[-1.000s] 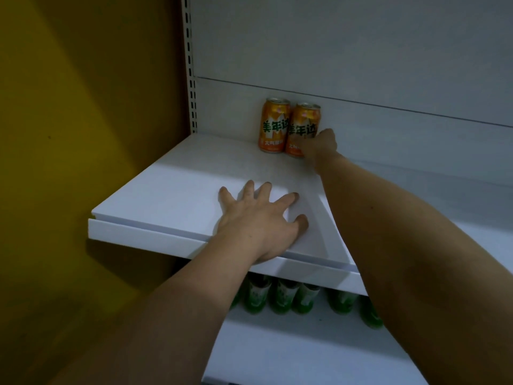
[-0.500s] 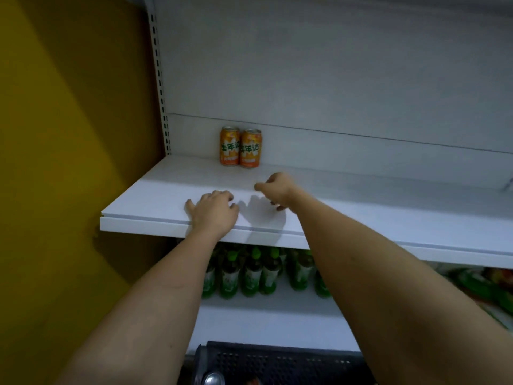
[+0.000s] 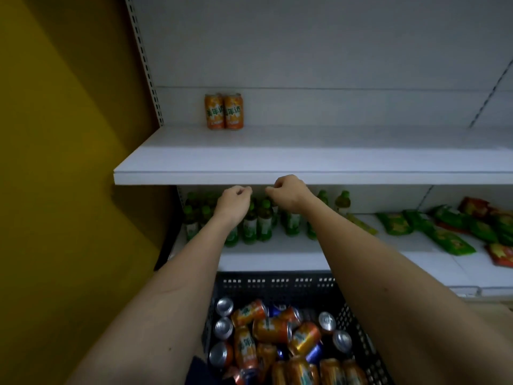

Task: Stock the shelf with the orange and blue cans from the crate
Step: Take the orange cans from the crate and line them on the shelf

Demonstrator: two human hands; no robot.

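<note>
Two orange cans (image 3: pixel 223 111) stand upright side by side at the back left of the white shelf (image 3: pixel 305 154). Below me a black plastic crate (image 3: pixel 277 284) holds several orange cans (image 3: pixel 270 330) and a few blue cans (image 3: pixel 313 354), lying jumbled, some showing their silver tops. My left hand (image 3: pixel 236 201) and my right hand (image 3: pixel 288 191) hang in the air just in front of the shelf's front edge, close together. Both have loosely curled fingers and hold nothing.
Several green bottles (image 3: pixel 263 223) stand on the lower shelf behind my hands. Green and red snack packs (image 3: pixel 444 234) lie to their right. A yellow wall (image 3: pixel 69 162) closes the left side, with the slotted shelf upright (image 3: pixel 144 65) beside it.
My right hand let go of the orange can at the back. Both hands pulled off the shelf towards me and curled. The view dropped, and the crate has come into sight.
</note>
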